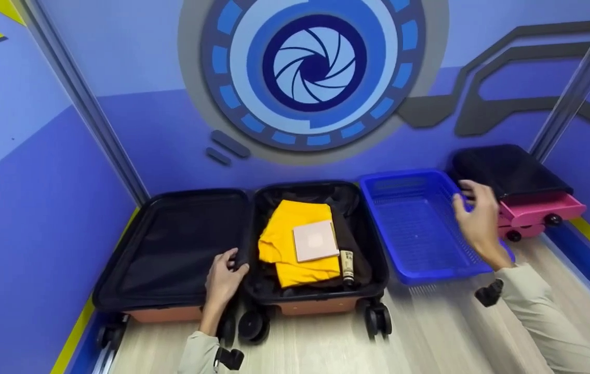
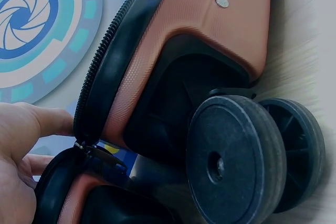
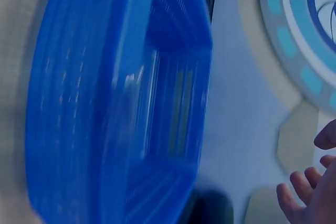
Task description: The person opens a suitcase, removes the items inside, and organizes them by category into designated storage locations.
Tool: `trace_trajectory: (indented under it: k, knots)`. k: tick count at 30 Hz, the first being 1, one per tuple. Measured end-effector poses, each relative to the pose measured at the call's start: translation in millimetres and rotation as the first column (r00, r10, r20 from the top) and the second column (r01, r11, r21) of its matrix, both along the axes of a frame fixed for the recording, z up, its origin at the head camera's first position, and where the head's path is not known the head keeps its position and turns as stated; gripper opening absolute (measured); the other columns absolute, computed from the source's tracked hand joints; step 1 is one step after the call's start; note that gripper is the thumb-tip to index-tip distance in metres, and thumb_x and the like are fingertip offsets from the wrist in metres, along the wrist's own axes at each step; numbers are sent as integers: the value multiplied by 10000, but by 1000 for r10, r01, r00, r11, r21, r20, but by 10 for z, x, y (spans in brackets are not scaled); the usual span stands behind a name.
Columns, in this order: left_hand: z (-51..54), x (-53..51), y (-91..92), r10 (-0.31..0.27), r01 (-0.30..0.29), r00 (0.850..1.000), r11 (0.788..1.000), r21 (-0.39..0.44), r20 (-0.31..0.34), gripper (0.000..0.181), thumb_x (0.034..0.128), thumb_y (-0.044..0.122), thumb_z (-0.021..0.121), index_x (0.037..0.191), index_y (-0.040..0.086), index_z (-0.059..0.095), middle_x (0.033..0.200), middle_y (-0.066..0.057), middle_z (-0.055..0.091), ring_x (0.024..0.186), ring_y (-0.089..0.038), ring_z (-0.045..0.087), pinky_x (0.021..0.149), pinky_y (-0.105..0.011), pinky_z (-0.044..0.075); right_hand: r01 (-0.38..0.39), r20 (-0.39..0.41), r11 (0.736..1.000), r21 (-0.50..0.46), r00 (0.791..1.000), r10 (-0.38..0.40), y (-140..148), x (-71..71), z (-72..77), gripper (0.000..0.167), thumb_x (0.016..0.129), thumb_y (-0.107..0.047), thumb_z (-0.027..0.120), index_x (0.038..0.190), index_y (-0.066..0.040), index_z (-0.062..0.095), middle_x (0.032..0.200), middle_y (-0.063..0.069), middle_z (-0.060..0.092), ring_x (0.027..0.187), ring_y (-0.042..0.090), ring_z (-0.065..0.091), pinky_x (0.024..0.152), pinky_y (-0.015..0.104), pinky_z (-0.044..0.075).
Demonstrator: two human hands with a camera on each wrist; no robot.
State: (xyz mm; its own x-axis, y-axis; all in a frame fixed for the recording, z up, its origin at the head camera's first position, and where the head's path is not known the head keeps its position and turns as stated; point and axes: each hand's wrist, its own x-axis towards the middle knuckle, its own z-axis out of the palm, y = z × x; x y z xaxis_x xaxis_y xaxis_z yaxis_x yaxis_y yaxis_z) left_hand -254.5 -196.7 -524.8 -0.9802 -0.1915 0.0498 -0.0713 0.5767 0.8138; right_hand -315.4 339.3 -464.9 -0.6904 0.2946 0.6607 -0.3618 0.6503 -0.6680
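Note:
An open suitcase lies on the floor, its dark lined left half beside the packed half. In the packed half are folded yellow cloth, a pale square box and a small tube. My left hand rests at the rims where the halves meet; its fingers touch the black zipped edge in the left wrist view. My right hand, fingers apart and slightly bent, hovers over the right side of the blue basket, holding nothing. The right wrist view shows that hand beyond the basket.
A pink case with a black cover stands right of the basket, against the wall corner. Black wheels stick out at the suitcase's front. A patterned blue wall rises behind everything.

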Motion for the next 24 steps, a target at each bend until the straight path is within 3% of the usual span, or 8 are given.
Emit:
trace_trajectory:
  k: [5, 11, 16, 18, 20, 24]
  knots:
    - [2, 5, -7, -3, 3, 1000, 1000, 3, 4, 537, 948, 190, 730, 1444, 27, 604, 1389, -204, 588, 1207, -351, 610, 1004, -579, 461, -103, 62, 995, -4, 993, 103, -308, -105, -45, 350, 939, 102, 639, 1288, 133, 629, 1210, 312, 640, 1057, 399, 653, 847, 48, 445]
    - [46, -4, -24, 2, -2, 1000, 1000, -7, -5, 535, 946, 186, 727, 1441, 24, 606, 1378, -202, 591, 1201, -346, 609, 1007, -576, 463, -198, 140, 978, -60, 969, 205, -697, -199, -105, 346, 942, 93, 644, 1287, 124, 627, 1229, 291, 664, 1073, 447, 667, 835, 67, 471]
    - [50, -13, -13, 12, -12, 1000, 1000, -15, -11, 532, 936, 181, 737, 1431, 29, 617, 1354, -193, 605, 1189, -335, 616, 1004, -564, 474, -263, 203, 954, -143, 936, 288, -967, -235, -144, 329, 937, 83, 669, 1265, 91, 649, 1209, 267, 689, 1030, 327, 707, 807, 118, 519]
    - [39, -14, -1, 16, -16, 1000, 1000, -18, -10, 533, 932, 183, 745, 1427, 30, 621, 1349, -191, 611, 1179, -332, 626, 999, -558, 483, -297, 240, 931, -213, 908, 344, -1051, -239, -159, 321, 946, 80, 665, 1266, 89, 644, 1207, 276, 681, 987, 209, 710, 807, 192, 581]
    - [26, -11, 9, 20, -21, 1000, 1000, -22, -5, 533, 932, 188, 749, 1427, 34, 623, 1351, -188, 613, 1176, -329, 632, 999, -553, 485, -335, 272, 890, -309, 866, 420, -1130, -234, -176, 319, 964, 78, 648, 1281, 102, 623, 1211, 273, 665, 953, 114, 698, 800, 271, 622]
    - [7, -4, 9, 25, -25, 1000, 999, -27, -3, 535, 931, 198, 752, 1426, 40, 626, 1359, -185, 612, 1174, -324, 634, 994, -552, 487, -384, 289, 750, -538, 752, 592, -1280, -199, -217, 340, 997, 93, 589, 1328, 153, 539, 1175, 210, 646, 931, 118, 703, 823, 412, 636]
